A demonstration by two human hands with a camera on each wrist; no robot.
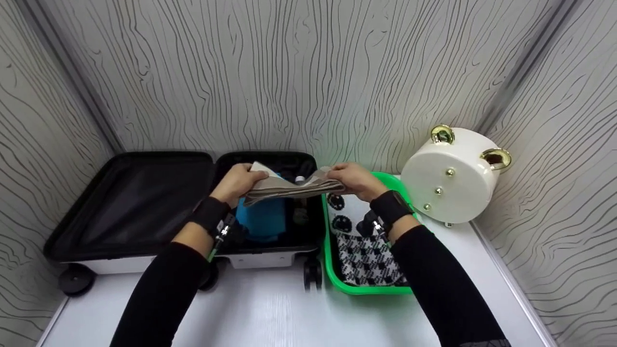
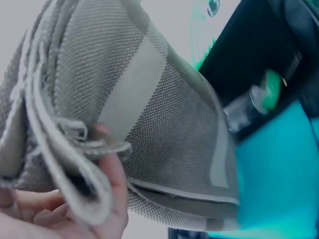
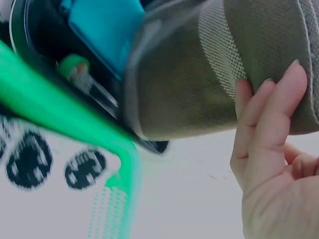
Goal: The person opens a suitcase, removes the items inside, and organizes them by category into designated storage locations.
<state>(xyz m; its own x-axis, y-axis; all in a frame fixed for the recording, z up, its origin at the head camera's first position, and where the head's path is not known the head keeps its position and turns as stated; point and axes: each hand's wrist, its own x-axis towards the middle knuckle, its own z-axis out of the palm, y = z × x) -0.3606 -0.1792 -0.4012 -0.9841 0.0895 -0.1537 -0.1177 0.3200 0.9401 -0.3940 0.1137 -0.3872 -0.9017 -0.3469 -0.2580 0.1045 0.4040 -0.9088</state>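
Note:
A folded beige-grey woven cloth [image 1: 291, 191] with pale stripes is stretched between both hands, sagging in the middle. My left hand [image 1: 242, 179] pinches its left end between thumb and fingers; the layered folds show close up in the left wrist view. At the other end my right hand [image 1: 355, 180] grips the cloth, with several fingers laid along its face in the right wrist view. Below the cloth lies an open black-lined suitcase [image 1: 318, 231], its right half holding a bright blue folded item [image 1: 264, 220] and a clear bottle with a green part [image 2: 271, 89].
The suitcase's other half [image 1: 140, 207] lies flat on the left. A green basket [image 1: 332, 272] stands right of the suitcase, holding a black-and-white checked fabric [image 1: 368, 262] and white fabric with black round patches [image 3: 30, 159]. Farther right is a white drum-shaped object [image 1: 446, 180] with gold handles.

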